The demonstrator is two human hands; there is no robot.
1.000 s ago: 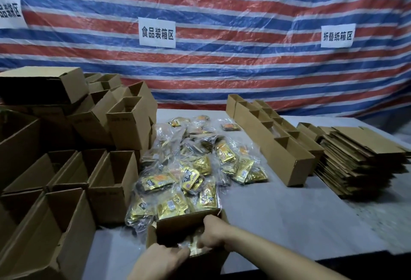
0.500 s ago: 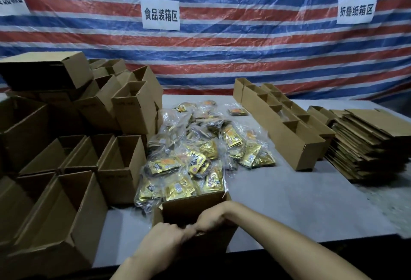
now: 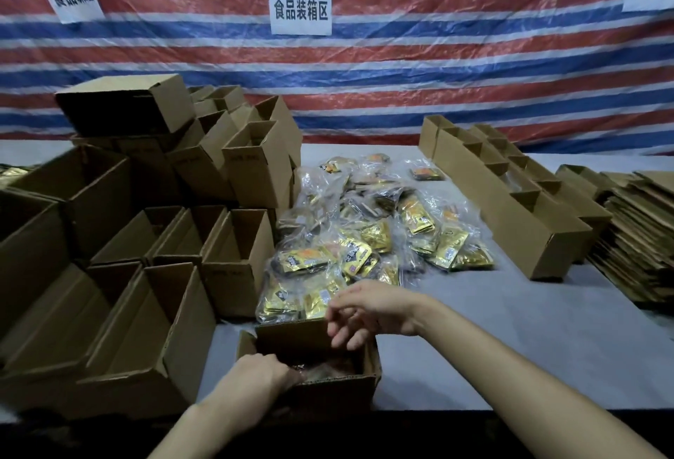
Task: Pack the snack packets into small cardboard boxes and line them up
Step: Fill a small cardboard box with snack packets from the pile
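At the near edge of the desk (image 3: 510, 334) sits a small cardboard box (image 3: 328, 391). It is plain brown corrugated board, with its top open and its far flap standing upright. The inside is dim, with a glint of clear wrapping from packets already in it.

The left hand (image 3: 260, 376) reaches over the box's near-left corner. Its fingers curl down inside, with the tips hidden, so whether they grip anything cannot be told. The right hand (image 3: 372, 311) hovers just above the far flap. Its fingers (image 3: 344, 332) are apart, hanging loosely, and hold nothing.

Just behind the box, the snack packets (image 3: 364, 240) lie in a loose heap on the desk. They are gold-yellow sachets with dark and orange print, bundled in clear plastic bags that catch the light.

To the left is a crowd of empty boxes (image 3: 164, 258), open-topped and stacked unevenly. To the right, a row of boxes (image 3: 510, 210) runs away from the viewer, side by side. Beyond it is a stack of flattened cardboard (image 3: 638, 240). A red, white and blue striped tarp (image 3: 401, 75) with paper signs (image 3: 300, 9) hangs behind the desk.
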